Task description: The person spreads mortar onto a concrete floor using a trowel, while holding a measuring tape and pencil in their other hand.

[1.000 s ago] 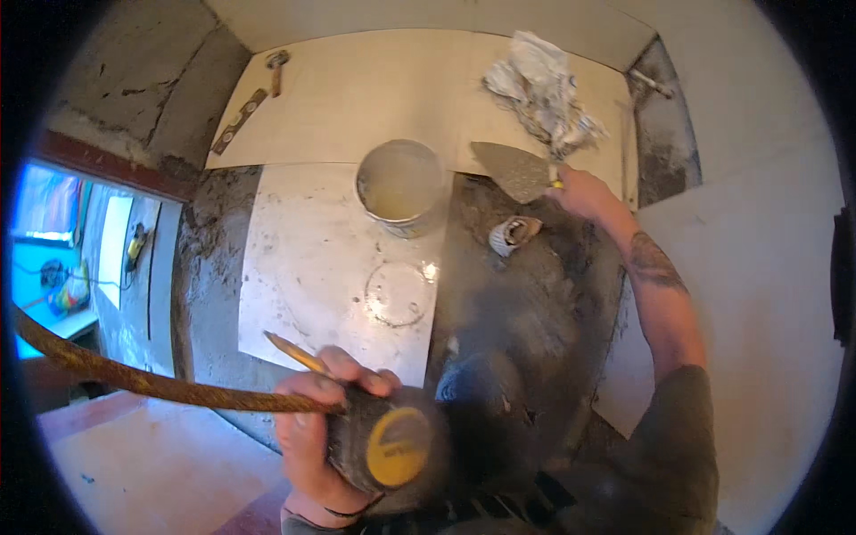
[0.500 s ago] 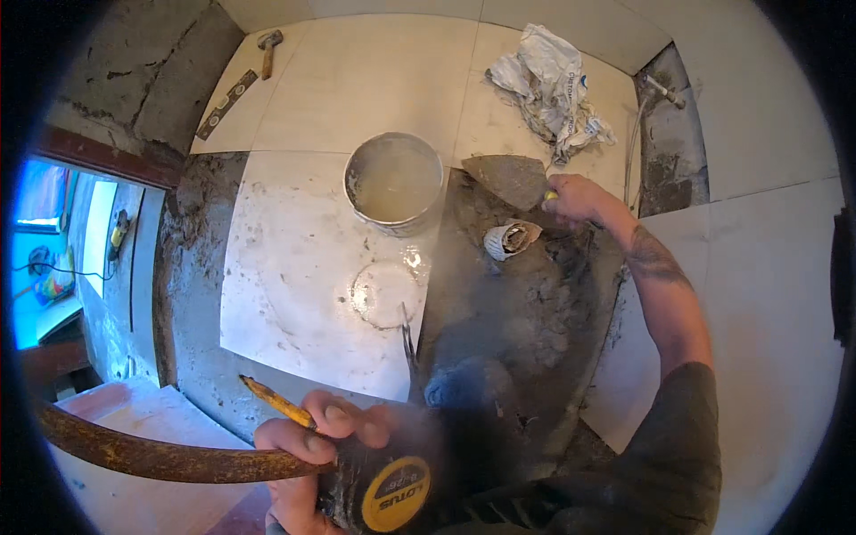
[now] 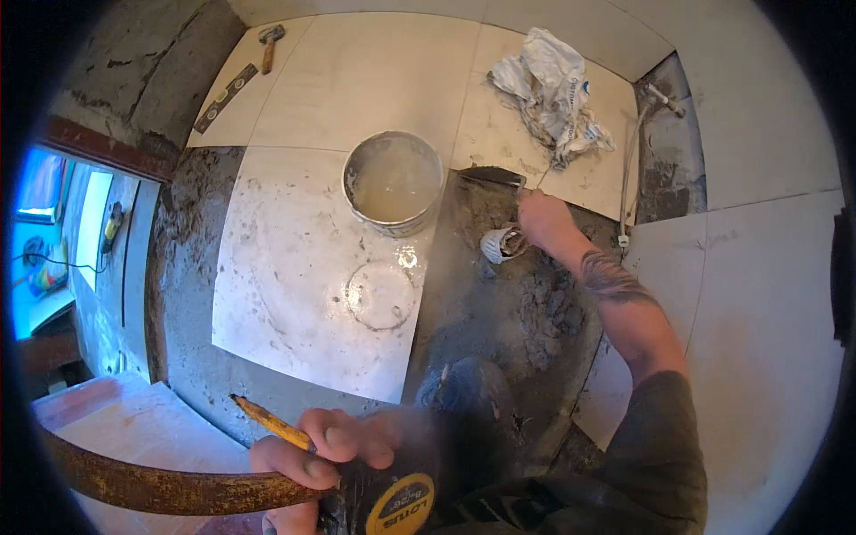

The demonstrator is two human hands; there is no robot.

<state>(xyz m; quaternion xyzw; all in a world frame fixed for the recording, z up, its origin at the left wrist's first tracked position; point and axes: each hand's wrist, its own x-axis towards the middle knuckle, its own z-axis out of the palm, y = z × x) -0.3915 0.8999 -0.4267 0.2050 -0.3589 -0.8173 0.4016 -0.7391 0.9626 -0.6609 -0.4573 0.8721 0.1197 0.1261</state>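
Note:
My right hand point(image 3: 548, 223) is closed around the handle of a trowel point(image 3: 490, 176), whose blade is tilted on edge at the far side of the grey mortar bed point(image 3: 544, 330), by the laid tiles. Just left of that hand, a white ribbed pipe end point(image 3: 501, 245) with a ragged wrapping sticks out of the mortar. At the lower edge, my left hand point(image 3: 303, 459) grips a black and yellow tape measure point(image 3: 399, 506) together with a yellow pencil point(image 3: 272, 422). The rusty tape blade point(image 3: 169, 490) curves out to the left.
A bucket of cloudy water point(image 3: 397, 221) stands on a wet, smeared white tile point(image 3: 294, 276). Beyond lie a crumpled bag point(image 3: 562, 94), a hammer point(image 3: 269, 49) and a spirit level point(image 3: 225, 100). A hose point(image 3: 635, 169) hangs from a wall pipe at right. My knee point(image 3: 468, 388) is near the mortar.
My right hand has moved left and slightly nearer, and the trowel blade has turned from showing its face to standing on edge. My left hand keeps its hold on the tape measure and pencil.

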